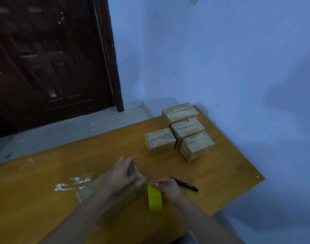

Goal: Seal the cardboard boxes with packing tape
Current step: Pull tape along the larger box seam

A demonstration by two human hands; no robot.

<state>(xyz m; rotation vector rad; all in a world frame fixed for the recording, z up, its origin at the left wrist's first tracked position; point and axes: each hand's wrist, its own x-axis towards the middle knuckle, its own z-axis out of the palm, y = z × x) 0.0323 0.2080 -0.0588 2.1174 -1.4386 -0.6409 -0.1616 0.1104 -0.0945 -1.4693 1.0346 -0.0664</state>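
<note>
A long cardboard box lies on the wooden table near its front edge. My left hand rests on top of the box, fingers bent over its far end. Just right of the box stands a yellow-green roll of packing tape. My right hand pinches the roll at its top edge, close to the box's right end. Several smaller cardboard boxes stand grouped at the table's back right, with tape visible on their tops.
A black marker lies on the table just behind my right hand. White scuffs mark the table left of the box. A dark wooden door and a blue wall stand beyond the table.
</note>
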